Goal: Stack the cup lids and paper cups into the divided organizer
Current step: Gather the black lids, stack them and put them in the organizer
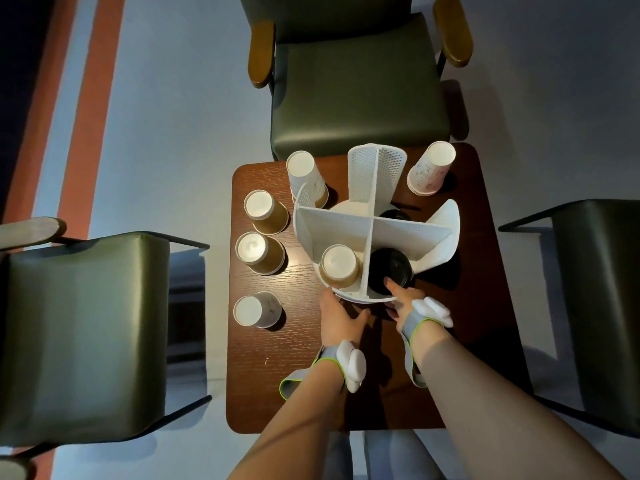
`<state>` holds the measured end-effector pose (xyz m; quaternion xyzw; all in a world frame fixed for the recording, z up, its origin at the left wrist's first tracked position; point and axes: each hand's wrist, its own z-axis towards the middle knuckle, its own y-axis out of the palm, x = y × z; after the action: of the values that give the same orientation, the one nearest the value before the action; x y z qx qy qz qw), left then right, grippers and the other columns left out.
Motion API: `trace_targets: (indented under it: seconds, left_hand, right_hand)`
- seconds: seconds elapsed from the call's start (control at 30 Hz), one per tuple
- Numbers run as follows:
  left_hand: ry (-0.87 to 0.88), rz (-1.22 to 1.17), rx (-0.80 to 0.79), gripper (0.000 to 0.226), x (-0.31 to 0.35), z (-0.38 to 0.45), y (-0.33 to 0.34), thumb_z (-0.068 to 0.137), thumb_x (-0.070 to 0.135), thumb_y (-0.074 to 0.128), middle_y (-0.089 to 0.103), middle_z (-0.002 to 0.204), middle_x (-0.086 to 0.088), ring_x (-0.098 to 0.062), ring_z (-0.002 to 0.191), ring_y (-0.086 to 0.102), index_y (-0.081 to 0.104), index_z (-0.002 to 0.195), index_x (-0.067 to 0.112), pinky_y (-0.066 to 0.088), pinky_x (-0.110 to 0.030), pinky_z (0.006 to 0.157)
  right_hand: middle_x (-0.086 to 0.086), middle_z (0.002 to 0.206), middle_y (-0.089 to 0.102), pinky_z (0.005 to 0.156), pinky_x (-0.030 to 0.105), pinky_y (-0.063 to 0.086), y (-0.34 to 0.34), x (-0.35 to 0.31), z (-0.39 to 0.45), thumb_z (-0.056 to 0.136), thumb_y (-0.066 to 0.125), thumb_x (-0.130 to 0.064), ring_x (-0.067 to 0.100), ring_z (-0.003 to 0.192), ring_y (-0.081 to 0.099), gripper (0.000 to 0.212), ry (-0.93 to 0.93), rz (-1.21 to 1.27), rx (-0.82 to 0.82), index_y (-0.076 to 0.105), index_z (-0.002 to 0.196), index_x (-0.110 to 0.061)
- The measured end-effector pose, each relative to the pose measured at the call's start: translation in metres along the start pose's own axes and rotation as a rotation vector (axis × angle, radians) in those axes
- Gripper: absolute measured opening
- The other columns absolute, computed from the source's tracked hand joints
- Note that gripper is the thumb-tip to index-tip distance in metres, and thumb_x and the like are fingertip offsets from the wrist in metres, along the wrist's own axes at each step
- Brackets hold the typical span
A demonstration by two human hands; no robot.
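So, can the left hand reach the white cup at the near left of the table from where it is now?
Probably yes. The left hand rests at the organizer's near rim, and only bare table lies between it and the white cup.

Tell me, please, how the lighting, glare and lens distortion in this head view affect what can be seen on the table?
Head view: the room is dim, with one bright glare patch on the table left of the organizer. The black lids are too dark for detail where the right hand reaches. Wide-angle distortion splays the chairs outward. The upside-down cups stay sharp.
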<state>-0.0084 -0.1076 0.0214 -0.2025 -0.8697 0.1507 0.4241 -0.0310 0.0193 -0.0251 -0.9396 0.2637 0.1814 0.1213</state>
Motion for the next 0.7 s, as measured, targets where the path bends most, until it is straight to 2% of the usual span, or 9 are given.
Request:
trace_targets:
  seconds: [0.07, 0.17, 0.27, 0.33, 0.4, 0.47, 0.5, 0.57, 0.7]
  left_hand:
    - [-0.017, 0.015, -0.012, 0.051, -0.001, 0.000, -0.002, 0.081, 0.015, 0.069, 0.051, 0.130, -0.012, -0.026, 0.121, 0.053, 0.043, 0.125, 0.008, 0.045, -0.039, 0.102]
    - [-0.037, 0.027, -0.038, 0.038, -0.001, 0.003, -0.003, 0.086, 0.019, 0.065, 0.056, 0.127, -0.011, -0.024, 0.117, 0.057, 0.049, 0.119, 0.009, 0.046, -0.035, 0.098]
    - [-0.039, 0.046, -0.073, 0.034, 0.000, 0.003, -0.004, 0.087, 0.021, 0.063, 0.060, 0.124, -0.011, -0.024, 0.113, 0.059, 0.054, 0.117, 0.008, 0.046, -0.032, 0.094]
    - [-0.054, 0.070, -0.105, 0.032, 0.003, 0.004, -0.003, 0.088, 0.023, 0.062, 0.062, 0.123, -0.009, -0.024, 0.110, 0.060, 0.055, 0.116, 0.009, 0.046, -0.032, 0.094]
    - [-0.070, 0.076, -0.152, 0.032, 0.005, 0.004, -0.002, 0.088, 0.024, 0.061, 0.063, 0.124, -0.009, -0.025, 0.112, 0.060, 0.056, 0.117, 0.010, 0.046, -0.032, 0.097]
    - [-0.063, 0.099, -0.212, 0.031, 0.007, 0.003, -0.001, 0.090, 0.024, 0.059, 0.064, 0.123, -0.009, -0.025, 0.116, 0.059, 0.056, 0.117, 0.010, 0.046, -0.032, 0.100]
    - [-0.058, 0.112, -0.241, 0.030, 0.008, 0.003, 0.001, 0.090, 0.025, 0.058, 0.065, 0.122, -0.009, -0.025, 0.116, 0.059, 0.057, 0.117, 0.011, 0.046, -0.033, 0.100]
    - [-0.057, 0.124, -0.286, 0.029, 0.007, 0.002, 0.002, 0.090, 0.027, 0.058, 0.067, 0.121, -0.009, -0.025, 0.115, 0.060, 0.057, 0.116, 0.013, 0.046, -0.034, 0.100]
    - [-0.053, 0.141, -0.368, 0.032, 0.003, 0.000, 0.005, 0.090, 0.026, 0.056, 0.064, 0.126, -0.006, -0.022, 0.120, 0.057, 0.055, 0.120, 0.016, 0.043, -0.032, 0.104]
  right_hand:
    - [0.008, 0.074, 0.058, 0.078, 0.035, 0.048, -0.002, -0.004, -0.003, 0.084, 0.069, -0.027, 0.022, 0.062, 0.056, 0.052, -0.009, -0.026, 0.054, 0.052, 0.122, 0.005]
    - [0.006, 0.066, 0.051, 0.067, 0.036, 0.046, -0.002, -0.006, -0.009, 0.088, 0.065, -0.017, 0.020, 0.057, 0.051, 0.045, -0.040, -0.036, 0.072, 0.052, 0.122, 0.009]
    - [0.008, 0.076, 0.058, 0.081, 0.037, 0.048, -0.005, -0.006, -0.017, 0.094, 0.056, -0.018, 0.019, 0.063, 0.054, 0.038, -0.022, 0.065, 0.047, 0.051, 0.128, 0.000]
    - [0.015, 0.094, 0.062, 0.092, 0.040, 0.047, -0.009, -0.005, -0.022, 0.098, 0.047, -0.019, 0.020, 0.067, 0.055, 0.029, -0.018, 0.126, 0.014, 0.054, 0.123, -0.004]
    - [0.011, 0.094, 0.060, 0.100, 0.044, 0.044, -0.013, -0.001, -0.029, 0.100, 0.041, -0.019, 0.020, 0.068, 0.057, 0.029, -0.006, 0.159, -0.001, 0.055, 0.121, -0.006]
    - [0.008, 0.086, 0.059, 0.099, 0.043, 0.044, -0.016, 0.005, -0.034, 0.101, 0.038, -0.016, 0.016, 0.061, 0.060, 0.026, -0.017, 0.168, -0.005, 0.055, 0.118, -0.008]
    - [0.009, 0.090, 0.059, 0.094, 0.042, 0.046, -0.016, 0.008, -0.037, 0.101, 0.037, -0.012, 0.016, 0.059, 0.061, 0.029, -0.026, 0.175, -0.003, 0.052, 0.124, -0.009]
    - [0.013, 0.104, 0.057, 0.093, 0.042, 0.046, -0.017, 0.010, -0.043, 0.099, 0.036, -0.003, 0.019, 0.065, 0.059, 0.040, -0.057, 0.170, 0.001, 0.044, 0.137, -0.013]
    - [0.024, 0.120, 0.060, 0.097, 0.043, 0.044, -0.017, 0.011, -0.052, 0.096, 0.043, 0.001, 0.030, 0.080, 0.060, 0.046, -0.090, 0.130, 0.001, 0.043, 0.139, -0.016]
